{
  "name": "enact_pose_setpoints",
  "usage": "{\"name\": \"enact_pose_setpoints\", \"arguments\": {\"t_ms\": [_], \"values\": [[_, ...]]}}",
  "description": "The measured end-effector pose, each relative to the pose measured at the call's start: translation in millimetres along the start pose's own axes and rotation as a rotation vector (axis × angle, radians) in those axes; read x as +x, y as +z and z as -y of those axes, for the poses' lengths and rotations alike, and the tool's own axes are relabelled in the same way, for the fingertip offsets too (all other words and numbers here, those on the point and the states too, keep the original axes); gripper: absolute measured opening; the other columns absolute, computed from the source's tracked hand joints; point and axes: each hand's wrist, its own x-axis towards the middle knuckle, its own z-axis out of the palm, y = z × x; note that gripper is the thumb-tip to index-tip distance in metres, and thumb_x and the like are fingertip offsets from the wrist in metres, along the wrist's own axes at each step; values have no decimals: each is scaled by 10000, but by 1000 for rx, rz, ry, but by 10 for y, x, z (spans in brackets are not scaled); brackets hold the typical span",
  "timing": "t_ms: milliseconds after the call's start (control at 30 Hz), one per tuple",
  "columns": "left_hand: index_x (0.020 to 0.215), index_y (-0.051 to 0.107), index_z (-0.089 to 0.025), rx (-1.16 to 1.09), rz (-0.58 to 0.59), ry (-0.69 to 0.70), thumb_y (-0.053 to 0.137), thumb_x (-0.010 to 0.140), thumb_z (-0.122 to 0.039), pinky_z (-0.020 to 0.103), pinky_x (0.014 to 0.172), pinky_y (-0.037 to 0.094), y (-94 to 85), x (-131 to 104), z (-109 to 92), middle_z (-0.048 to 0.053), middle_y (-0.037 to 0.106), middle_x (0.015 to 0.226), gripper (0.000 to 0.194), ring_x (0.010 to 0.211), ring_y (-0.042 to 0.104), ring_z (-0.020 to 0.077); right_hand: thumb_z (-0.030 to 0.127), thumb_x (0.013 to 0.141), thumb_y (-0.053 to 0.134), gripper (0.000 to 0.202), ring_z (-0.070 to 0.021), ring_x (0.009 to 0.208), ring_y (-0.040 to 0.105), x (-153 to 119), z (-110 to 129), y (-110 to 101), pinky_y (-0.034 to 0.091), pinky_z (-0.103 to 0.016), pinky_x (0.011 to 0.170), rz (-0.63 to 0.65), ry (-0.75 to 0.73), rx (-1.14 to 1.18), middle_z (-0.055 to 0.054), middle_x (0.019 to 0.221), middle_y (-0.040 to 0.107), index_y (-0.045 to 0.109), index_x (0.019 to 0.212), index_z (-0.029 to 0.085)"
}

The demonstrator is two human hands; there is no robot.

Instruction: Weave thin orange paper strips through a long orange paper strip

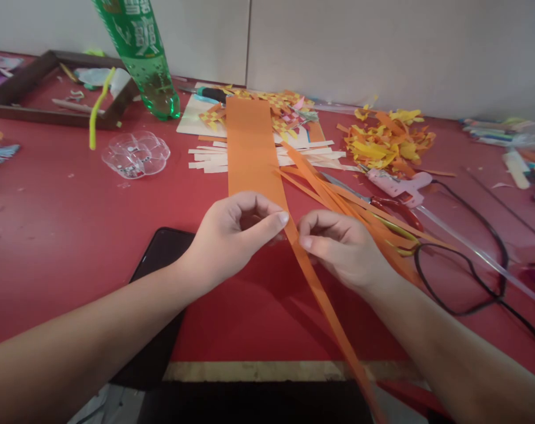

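My left hand (238, 235) pinches a long, narrow orange paper strip (324, 297) between thumb and forefinger. Close beside it, my right hand (338, 244) has its fingertips closed on the same strip's right edge. The strip slants down past the table's front edge and out of view. Beyond my left hand lies a wide band of orange paper (249, 147); whether the strip is joined to it is hidden by my fingers. A bundle of loose orange strips (333, 194) lies to the right, partly over red-handled scissors (397, 212).
A black phone (159, 253) rests under my left forearm. Further off stand a green bottle (146, 65), a clear flower-shaped dish (137, 154) and a dark frame (37, 115). At right are a pink glue gun (399, 185), its black cable (465, 253) and paper scraps (386, 141).
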Motion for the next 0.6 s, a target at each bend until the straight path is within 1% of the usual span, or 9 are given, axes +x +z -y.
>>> {"name": "enact_pose_setpoints", "arguments": {"t_ms": [100,200,300,400,467,533,600], "values": [[758,654,-169,-21,-14,-4,725,821,-358,236,683,547,-15,26,7,-5,665,698,211,659,638,118,191,781,657,92,-71,495,382,-4,-15,-7,281,-236,468,6,4,4,58,590,485,599,709,187],[765,649,-168,-129,-50,-12,739,815,-341,218,692,559,-18,55,9,-20,657,714,201,662,642,99,188,788,656,98,-66,490,366,-1,-22,-10,276,-234,468,4,-1,-3,62,585,475,601,707,186],[758,635,-173,-199,-118,-7,747,809,-326,202,670,559,-22,80,9,-32,648,732,196,629,631,76,198,780,659,93,-68,493,357,6,-19,-14,275,-235,472,-3,3,-28,60,586,470,604,706,184],[754,621,-182,-212,-204,13,744,803,-330,205,656,558,-38,94,8,-35,641,738,199,626,622,76,205,759,664,86,-78,523,380,10,-20,-19,294,-237,492,-18,-7,-71,46,612,493,609,697,182],[772,610,-187,-223,-232,18,740,801,-339,205,643,558,-47,96,9,-32,640,764,202,640,623,81,211,750,668,83,-83,536,391,10,-24,-22,300,-238,499,-24,-14,-88,39,622,503,613,695,182],[834,603,-197,-249,-207,-4,746,793,-353,207,620,560,-50,92,7,-26,644,815,216,662,635,91,221,750,667,87,-83,529,382,7,-29,-23,293,-240,494,-29,-10,-91,40,615,498,612,694,183],[910,602,-203,-255,-101,-58,775,763,-360,206,604,563,-43,86,2,-12,658,879,276,720,659,113,226,751,663,90,-81,518,365,3,-30,-20,279,-240,486,-37,1,-88,43,602,487,609,692,184]]}}
